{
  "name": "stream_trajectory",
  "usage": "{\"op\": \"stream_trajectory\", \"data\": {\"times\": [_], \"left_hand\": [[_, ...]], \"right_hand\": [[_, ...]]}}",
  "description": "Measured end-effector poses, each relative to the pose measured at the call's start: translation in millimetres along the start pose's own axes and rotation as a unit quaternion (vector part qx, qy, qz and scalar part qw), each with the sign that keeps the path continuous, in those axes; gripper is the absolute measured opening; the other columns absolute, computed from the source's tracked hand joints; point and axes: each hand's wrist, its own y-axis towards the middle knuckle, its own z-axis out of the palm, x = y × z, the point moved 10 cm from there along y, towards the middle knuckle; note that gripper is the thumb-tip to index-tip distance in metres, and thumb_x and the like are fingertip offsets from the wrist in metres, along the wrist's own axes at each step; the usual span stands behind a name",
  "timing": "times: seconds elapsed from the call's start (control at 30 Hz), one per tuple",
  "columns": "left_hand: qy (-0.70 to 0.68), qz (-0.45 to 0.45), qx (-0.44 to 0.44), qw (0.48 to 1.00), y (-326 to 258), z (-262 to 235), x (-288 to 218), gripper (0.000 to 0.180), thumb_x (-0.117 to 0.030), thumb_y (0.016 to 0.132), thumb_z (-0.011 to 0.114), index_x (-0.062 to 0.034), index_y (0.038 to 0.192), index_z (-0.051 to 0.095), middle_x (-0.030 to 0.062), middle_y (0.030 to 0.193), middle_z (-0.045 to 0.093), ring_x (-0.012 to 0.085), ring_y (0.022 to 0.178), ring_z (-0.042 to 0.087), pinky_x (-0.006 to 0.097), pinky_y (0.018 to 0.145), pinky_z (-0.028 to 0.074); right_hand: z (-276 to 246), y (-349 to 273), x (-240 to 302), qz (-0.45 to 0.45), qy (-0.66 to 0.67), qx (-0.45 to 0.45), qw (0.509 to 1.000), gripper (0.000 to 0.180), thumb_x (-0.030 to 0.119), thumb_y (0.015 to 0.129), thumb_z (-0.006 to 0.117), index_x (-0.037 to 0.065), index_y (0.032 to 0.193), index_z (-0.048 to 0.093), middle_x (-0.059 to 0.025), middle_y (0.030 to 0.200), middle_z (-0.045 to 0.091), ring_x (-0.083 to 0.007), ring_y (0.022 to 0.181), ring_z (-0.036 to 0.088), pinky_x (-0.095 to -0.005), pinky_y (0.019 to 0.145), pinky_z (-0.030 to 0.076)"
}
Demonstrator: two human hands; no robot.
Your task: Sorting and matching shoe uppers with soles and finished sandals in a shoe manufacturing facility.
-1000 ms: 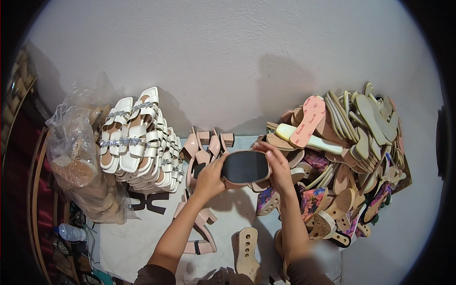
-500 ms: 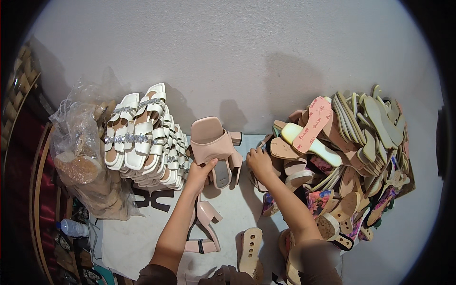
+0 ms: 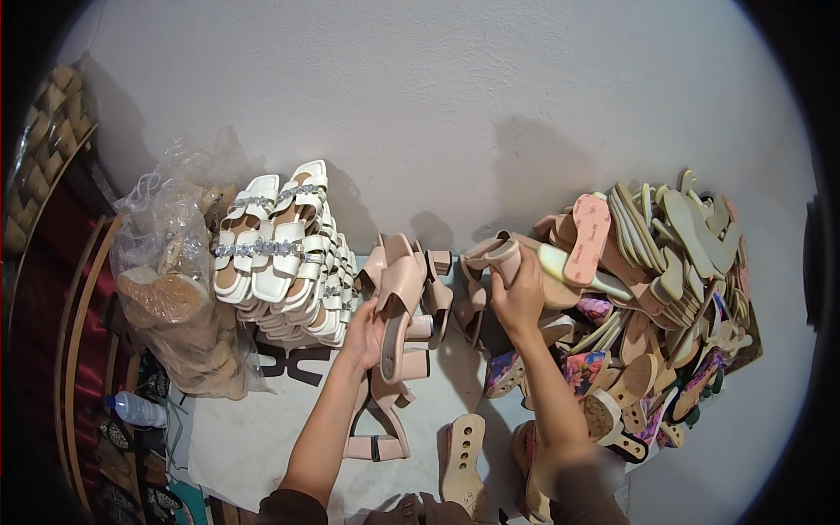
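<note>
Pink heeled sandal (image 3: 398, 302) gripped in left hand (image 3: 363, 332), long axis 12–6 o'clock; second sandal (image 3: 494, 254) clasped by right hand (image 3: 518, 297), at 3 o'clock.

- Your stacked sandals (image 3: 280, 254) sit far left, a bag of soles (image 3: 171, 297) further left.
- The sole heap (image 3: 656, 289) lies right.
- Loose heeled shoes (image 3: 411, 297) lie between them.

Two bare forearms come in from the lower edge, with no watch, ring or glove. The left hand (image 3: 363, 332) and right hand (image 3: 519, 297) are uncovered. Dark brown sleeves (image 3: 289, 509) end just above the elbows.
</note>
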Motion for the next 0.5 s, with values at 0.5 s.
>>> {"op": "stream_trajectory", "data": {"times": [0.5], "left_hand": [[0.019,-0.031,-0.046,0.998,-62,-11,30,0.049,-0.019,0.072,0.058,0.0029,0.115,0.05,0.0135,0.112,0.054,0.0188,0.093,0.056,0.033,0.078,0.048]], "right_hand": [[90,-198,21,0.584,0.727,0.11,0.345,0.035,0.022,0.081,0.062,0.005,0.11,0.05,-0.0137,0.107,0.057,-0.0262,0.101,0.056,-0.0465,0.091,0.044]]}}
